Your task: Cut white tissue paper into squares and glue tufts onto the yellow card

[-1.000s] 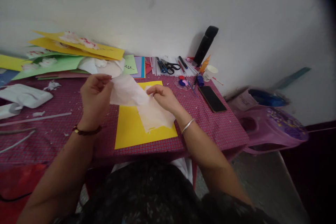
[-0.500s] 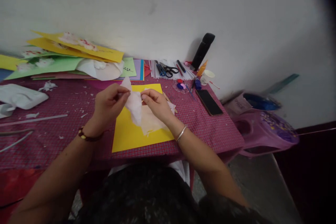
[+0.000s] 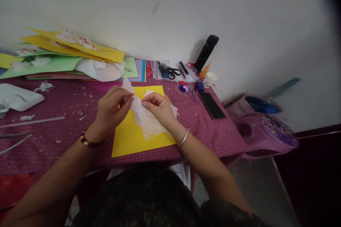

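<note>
A thin white tissue (image 3: 137,109) hangs between my two hands. My left hand (image 3: 113,105) pinches its upper left part, thumb against fingertips, with one corner standing up above the fingers. My right hand (image 3: 159,108) is closed in a pinch on the tissue's right side, close to the left fingertips. Below lies a yellow paper sheet (image 3: 125,140) on the table. More whitish tissue (image 3: 153,129) rests on that sheet, partly hidden under my right hand.
A phone (image 3: 211,105), a paint palette (image 3: 183,87), black scissors (image 3: 172,72) and a tall black bottle (image 3: 206,53) stand or lie to the right and back. Coloured sheets with paper flowers (image 3: 98,55) are stacked at back left. White scraps (image 3: 45,86) litter the checked tablecloth (image 3: 71,104).
My hands stay pinched on the tissue. The right fingertips have dropped slightly, and the tissue between them looks more bunched and hangs less flat. The view has shifted a little.
</note>
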A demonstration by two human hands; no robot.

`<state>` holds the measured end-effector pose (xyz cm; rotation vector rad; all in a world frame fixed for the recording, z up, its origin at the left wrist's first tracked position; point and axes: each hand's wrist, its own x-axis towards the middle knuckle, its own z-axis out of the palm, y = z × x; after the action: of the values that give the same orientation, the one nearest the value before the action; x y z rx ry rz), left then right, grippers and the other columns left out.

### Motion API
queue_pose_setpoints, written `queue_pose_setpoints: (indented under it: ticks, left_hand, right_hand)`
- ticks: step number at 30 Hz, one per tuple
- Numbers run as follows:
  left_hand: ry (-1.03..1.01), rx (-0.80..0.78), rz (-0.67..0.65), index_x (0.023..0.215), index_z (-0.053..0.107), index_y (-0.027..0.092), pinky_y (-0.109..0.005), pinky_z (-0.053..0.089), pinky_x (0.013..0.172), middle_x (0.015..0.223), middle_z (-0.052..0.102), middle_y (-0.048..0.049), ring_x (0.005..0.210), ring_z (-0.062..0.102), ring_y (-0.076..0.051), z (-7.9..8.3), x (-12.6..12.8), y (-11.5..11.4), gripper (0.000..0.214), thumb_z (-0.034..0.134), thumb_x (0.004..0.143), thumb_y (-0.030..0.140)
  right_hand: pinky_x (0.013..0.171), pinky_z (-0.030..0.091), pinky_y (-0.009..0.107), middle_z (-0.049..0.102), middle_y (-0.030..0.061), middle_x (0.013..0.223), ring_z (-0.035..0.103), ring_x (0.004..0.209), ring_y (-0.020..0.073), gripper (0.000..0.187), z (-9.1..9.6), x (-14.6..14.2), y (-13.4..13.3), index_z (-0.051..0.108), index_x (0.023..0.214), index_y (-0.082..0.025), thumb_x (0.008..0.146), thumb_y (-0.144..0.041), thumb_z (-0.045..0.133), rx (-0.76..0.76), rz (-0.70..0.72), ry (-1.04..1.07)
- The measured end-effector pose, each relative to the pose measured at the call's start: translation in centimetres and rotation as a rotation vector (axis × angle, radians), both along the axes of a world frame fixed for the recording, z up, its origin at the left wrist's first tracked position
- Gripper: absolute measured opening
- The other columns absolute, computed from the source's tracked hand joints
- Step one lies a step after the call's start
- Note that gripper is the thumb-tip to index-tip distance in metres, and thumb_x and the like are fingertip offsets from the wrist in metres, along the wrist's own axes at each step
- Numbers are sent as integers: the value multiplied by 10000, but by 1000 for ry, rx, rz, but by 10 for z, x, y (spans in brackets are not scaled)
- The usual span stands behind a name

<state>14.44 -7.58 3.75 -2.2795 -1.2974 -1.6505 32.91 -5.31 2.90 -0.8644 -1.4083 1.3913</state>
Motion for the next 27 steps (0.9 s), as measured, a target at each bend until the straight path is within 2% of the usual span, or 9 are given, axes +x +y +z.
queue_pose_setpoints:
  ticks: [4, 6, 8, 10, 12, 14, 17, 22, 27]
  left_hand:
    - [-171, -71, 94, 917, 697, 253, -309, 461, 633, 929, 681, -24, 737, 583, -160, -4, 0, -5, 92, 705, 847, 194]
    - [-293, -322, -29, 849, 682, 239, -295, 440, 580, 778, 656, -7, 674, 572, -156, -8, 2, -8, 26, 701, 866, 243]
    - [-374, -625, -183, 795, 666, 228, -270, 394, 497, 639, 593, 15, 561, 516, -137, -12, 6, -10, 119, 677, 891, 297]
    - [-377, -759, -214, 789, 662, 222, -256, 383, 468, 647, 592, 15, 539, 505, -128, -13, 10, -12, 134, 656, 897, 300]
    - [-325, -634, -105, 841, 670, 218, -254, 436, 511, 815, 666, -15, 608, 563, -127, -12, 13, -13, 60, 653, 883, 258]
    - [-210, -352, 44, 861, 666, 218, -254, 469, 556, 919, 682, -31, 655, 587, -125, -10, 13, -16, 19, 680, 847, 214]
    - [-1, -172, 103, 809, 643, 217, -230, 423, 524, 719, 627, 23, 556, 532, -97, -6, 12, -21, 61, 665, 854, 183]
    - [5, -636, -166, 650, 594, 203, -213, 364, 467, 541, 548, 52, 479, 486, -90, -1, 15, -20, 236, 583, 877, 265]
    - [-281, -969, -308, 722, 625, 206, -209, 358, 480, 594, 524, 53, 517, 448, -92, -4, 12, -10, 197, 628, 860, 347]
  right_hand:
    - [647, 469, 274, 651, -33, 746, 569, 678, 125, 131, -7, 3, 3, 629, 794, -227, 796, -223, 760, -14, -51, 6]
    - [643, 477, 276, 649, -32, 744, 578, 676, 128, 128, -11, 5, 3, 623, 802, -228, 802, -262, 746, 33, -46, -21]
    - [651, 488, 279, 658, -27, 757, 599, 693, 135, 96, -14, 7, 3, 626, 817, -229, 824, -280, 707, 129, -51, -97]
    - [669, 499, 285, 671, -19, 776, 618, 721, 140, 42, -17, 9, 1, 633, 830, -229, 858, -257, 650, 287, -81, -200]
    - [701, 512, 295, 683, -9, 798, 635, 755, 143, 65, -18, 10, 0, 635, 835, -228, 888, -206, 604, 490, -115, -272]
    - [730, 523, 307, 687, -1, 812, 647, 780, 145, 115, -18, 11, -2, 630, 846, -230, 922, -164, 574, 657, -135, -314]
    - [734, 535, 317, 687, 4, 819, 654, 794, 149, 151, -18, 12, -4, 619, 875, -240, 961, -140, 545, 762, -134, -375]
    - [738, 551, 305, 681, 15, 831, 654, 812, 149, 148, -17, 13, -5, 611, 927, -227, 961, -91, 561, 857, -138, -367]
    - [739, 557, 307, 690, 24, 877, 670, 853, 156, 161, -16, 15, -5, 637, 972, -227, 971, -103, 534, 815, -137, -385]
